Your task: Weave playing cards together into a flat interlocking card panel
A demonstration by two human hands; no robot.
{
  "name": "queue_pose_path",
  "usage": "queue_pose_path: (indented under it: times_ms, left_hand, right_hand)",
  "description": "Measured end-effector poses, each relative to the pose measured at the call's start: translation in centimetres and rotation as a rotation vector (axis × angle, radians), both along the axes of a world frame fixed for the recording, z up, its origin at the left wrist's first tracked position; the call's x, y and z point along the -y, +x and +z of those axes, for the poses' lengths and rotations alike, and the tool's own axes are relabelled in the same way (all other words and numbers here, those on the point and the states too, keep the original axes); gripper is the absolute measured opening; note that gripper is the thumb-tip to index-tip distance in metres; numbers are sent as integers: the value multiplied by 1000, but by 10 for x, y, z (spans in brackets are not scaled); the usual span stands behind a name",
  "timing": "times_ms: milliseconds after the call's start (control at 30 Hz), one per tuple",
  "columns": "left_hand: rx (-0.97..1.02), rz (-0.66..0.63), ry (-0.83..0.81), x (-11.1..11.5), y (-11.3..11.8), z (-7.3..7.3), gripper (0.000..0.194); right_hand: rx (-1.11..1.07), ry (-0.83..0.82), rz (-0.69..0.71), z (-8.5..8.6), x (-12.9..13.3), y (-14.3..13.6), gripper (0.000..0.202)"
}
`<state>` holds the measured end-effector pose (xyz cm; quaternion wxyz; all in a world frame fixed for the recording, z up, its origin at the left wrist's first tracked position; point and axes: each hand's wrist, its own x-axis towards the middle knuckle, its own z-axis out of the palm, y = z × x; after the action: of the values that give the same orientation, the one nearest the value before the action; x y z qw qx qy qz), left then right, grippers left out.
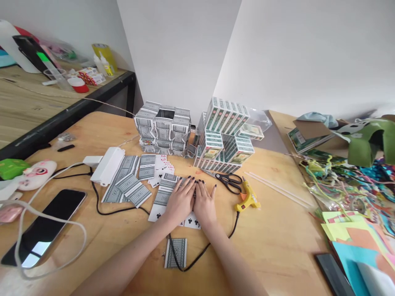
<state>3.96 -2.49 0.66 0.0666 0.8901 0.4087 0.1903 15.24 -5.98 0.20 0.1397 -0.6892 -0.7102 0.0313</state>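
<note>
Here, flattened hands [181,201] [204,205] lie on cards [162,197], scissors [219,176] nearby, black cord [184,270] apparently passing under the forearms [135,255].

A pale wooden surface [277,255] spreads beneath the hands [181,200], backed by a plain grey-white wall [179,49] directly beyond them. Forward and right of the hands, a whiter wall [308,53] catches soft light; forward and left stands a second wooden surface [33,109], edged with a dark frame [131,87].

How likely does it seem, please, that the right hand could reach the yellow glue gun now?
Probably yes: the right hand lies on the cards, and nothing appears to block the tabletop between it and the yellow glue gun, though scissors lie beside the gun.
</note>
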Motion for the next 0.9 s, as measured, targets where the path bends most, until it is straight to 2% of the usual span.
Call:
queue_pose_path:
  times_ms: [233,400,533,667,800,900]
  left_hand:
    - [-29,-12,-10,-4,4,-4,38]
    - [-65,-71,-11,-10,4,4,41]
    - [-87,-92,-15,-13,3,14,38]
    - [-73,-95,-89,-19,-4,31,43]
    - [21,-152,-133,-30,-24,55,37]
    - [50,-186,-94,-41,-44,64,38]
  right_hand:
    - [111,-105,8,19,-10,-3,36]
    - [156,-131,32,28,-16,-2,35]
    - [-93,-27,67,19,-13,6,44]
    - [-441,172,-30,3,-4,17,59]
    - [-612,234,-137,-2,-3,28,55]
    - [-641,210,-117,3,-11,35,46]
